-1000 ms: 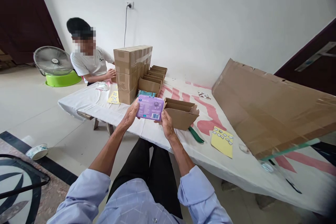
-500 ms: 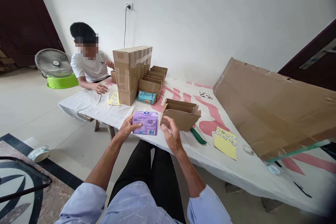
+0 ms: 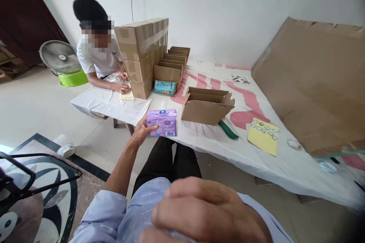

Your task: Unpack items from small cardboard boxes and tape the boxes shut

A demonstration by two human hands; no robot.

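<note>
My left hand [image 3: 142, 128] grips a purple pack [image 3: 162, 123] by its left side, thumb across the front. The pack is soft-looking, with a barcode at its lower right, and is held over the table's near edge. Close to the camera, large and blurred, my right hand [image 3: 205, 209] shows its knuckles, the fingers curled and pressed together. Anything inside its grip is hidden. Just right of the pack stands an open cardboard box with dividers [image 3: 203, 112] on the white cloth. Beside that box lies a green-handled tool [image 3: 229, 130], whose other end is hidden.
Stacked taped cartons [image 3: 137, 53] stand at the left, next to divided cardboard trays [image 3: 169, 70] and a blue packet [image 3: 164, 87]. A co-worker [image 3: 97, 57] sits behind the cartons. A yellow sheet with stickers [image 3: 264, 136] and a large cardboard panel [image 3: 310, 83] are at the right.
My right hand has left the purple pack's side and come up close to the camera. My left hand still holds the pack. The view has shifted; the co-worker's hands have come together over a sheet.
</note>
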